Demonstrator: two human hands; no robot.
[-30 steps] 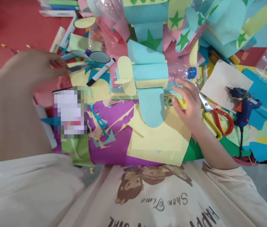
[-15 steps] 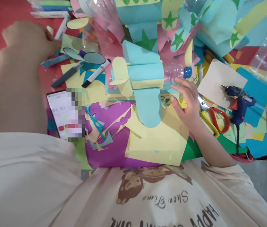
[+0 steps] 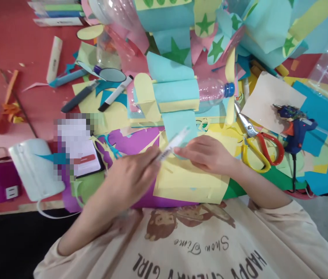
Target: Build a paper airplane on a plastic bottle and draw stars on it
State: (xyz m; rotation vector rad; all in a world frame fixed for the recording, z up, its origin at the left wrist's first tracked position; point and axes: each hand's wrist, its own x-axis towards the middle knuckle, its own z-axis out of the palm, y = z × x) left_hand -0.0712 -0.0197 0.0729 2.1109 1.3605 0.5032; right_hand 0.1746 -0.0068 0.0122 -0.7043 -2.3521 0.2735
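My left hand is closed round a white marker pen, smeared by motion, that sticks out up and to the right. My right hand meets it, fingers pinching at the pen's end. Both hands hover over yellow paper sheets lying on purple paper. Just beyond them lies a clear plastic bottle with a blue cap, wrapped in light blue and yellow paper shaped like a plane with wings.
Red and yellow scissors and a blue glue gun lie to the right. A phone, a white case, markers and paper scraps lie left. More paper-covered bottles with green stars stand behind.
My left hand came back from the far left markers, carrying a white pen to the middle. My right hand left the bottle and moved down to meet the pen.
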